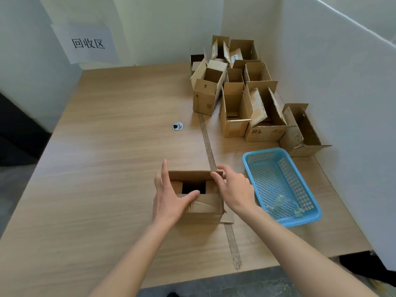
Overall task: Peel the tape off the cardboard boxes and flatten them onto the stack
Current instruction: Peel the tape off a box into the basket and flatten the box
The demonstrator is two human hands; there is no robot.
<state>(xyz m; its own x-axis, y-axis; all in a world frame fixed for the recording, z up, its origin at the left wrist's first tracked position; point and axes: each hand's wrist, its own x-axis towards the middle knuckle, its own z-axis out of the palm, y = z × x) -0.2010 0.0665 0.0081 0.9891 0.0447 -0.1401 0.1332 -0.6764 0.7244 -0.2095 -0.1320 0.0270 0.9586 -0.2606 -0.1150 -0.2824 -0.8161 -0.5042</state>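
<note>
Fingers of our left hand (169, 196) spread against the small brown cardboard box (198, 202); our right hand (233, 189) pinches its far flap, box between both.

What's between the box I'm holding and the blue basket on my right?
Only bare table separates the held box from the blue basket, apart from your right hand reaching across it, as the head view shows.

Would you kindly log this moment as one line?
left hand open, steadying box | right hand pinching far flap | tape scraps in blue basket
</note>
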